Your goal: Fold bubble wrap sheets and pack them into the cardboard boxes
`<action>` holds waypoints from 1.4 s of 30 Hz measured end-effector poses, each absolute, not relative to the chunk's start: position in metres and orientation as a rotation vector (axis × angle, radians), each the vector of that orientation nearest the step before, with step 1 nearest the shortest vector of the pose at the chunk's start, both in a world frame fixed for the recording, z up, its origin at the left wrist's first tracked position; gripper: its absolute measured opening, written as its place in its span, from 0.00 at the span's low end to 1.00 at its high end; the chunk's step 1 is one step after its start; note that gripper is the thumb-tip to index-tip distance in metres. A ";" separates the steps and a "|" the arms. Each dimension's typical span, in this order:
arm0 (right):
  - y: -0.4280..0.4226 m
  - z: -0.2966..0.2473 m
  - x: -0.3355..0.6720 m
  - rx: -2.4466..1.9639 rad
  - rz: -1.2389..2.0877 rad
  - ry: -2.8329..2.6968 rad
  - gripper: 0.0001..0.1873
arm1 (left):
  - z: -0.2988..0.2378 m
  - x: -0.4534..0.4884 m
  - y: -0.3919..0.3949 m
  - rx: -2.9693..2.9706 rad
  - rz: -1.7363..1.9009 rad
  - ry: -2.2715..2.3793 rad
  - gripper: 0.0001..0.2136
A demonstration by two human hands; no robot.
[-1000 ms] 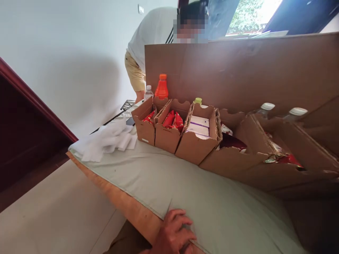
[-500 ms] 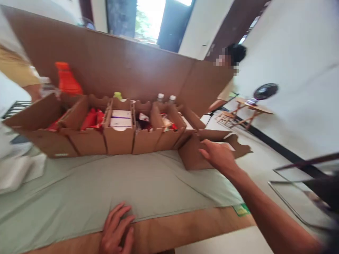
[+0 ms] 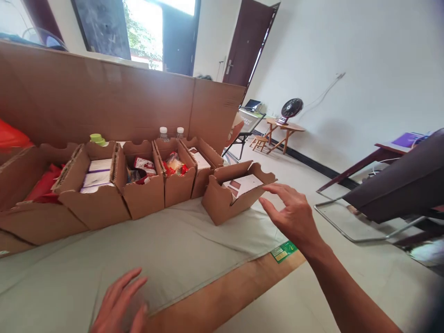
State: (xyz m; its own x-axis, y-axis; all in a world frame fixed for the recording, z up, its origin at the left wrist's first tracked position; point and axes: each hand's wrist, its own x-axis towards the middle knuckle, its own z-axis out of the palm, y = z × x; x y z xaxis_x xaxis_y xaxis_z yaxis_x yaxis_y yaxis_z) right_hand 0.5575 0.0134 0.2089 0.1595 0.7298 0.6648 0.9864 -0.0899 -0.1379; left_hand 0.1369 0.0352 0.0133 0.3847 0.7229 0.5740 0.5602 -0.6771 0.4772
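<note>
My right hand (image 3: 291, 212) hovers open, fingers spread, just right of a small cardboard box (image 3: 229, 196) that stands askew at the right end of a row of boxes. That box holds a flat white carton (image 3: 243, 184). My left hand (image 3: 120, 307) is open too, fingers stretched out above the pale green cloth (image 3: 194, 245) near the table's front edge. It holds nothing.
The row of open cardboard boxes (image 3: 138, 185) holds red packets, white cartons and snack bags, backed by a tall cardboard sheet (image 3: 114, 101) with two bottles (image 3: 169, 133) in front. A dark chair (image 3: 391, 194) stands at the right; a small round table with a fan (image 3: 287, 118) is beyond.
The view has swung right along the table. My right arm came into view and reached to the end box, then drew slightly back; my left hand lifted off the cloth edge.
</note>
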 end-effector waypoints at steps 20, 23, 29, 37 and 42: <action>-0.019 0.087 0.574 -1.478 0.311 -1.060 0.25 | 0.051 0.334 0.047 1.727 1.013 0.870 0.43; -0.033 0.091 0.530 -1.465 0.335 -1.048 0.26 | 0.059 0.287 0.026 1.752 1.082 0.966 0.38; -0.007 0.183 0.463 -1.265 0.318 -1.242 0.25 | 0.167 0.223 0.036 1.869 1.323 1.125 0.29; -0.006 0.169 0.423 -1.242 0.414 -1.263 0.24 | 0.155 0.195 0.001 1.743 1.439 1.308 0.26; -0.013 0.156 0.425 -1.248 0.453 -1.242 0.28 | 0.135 0.198 -0.016 1.524 1.326 1.295 0.30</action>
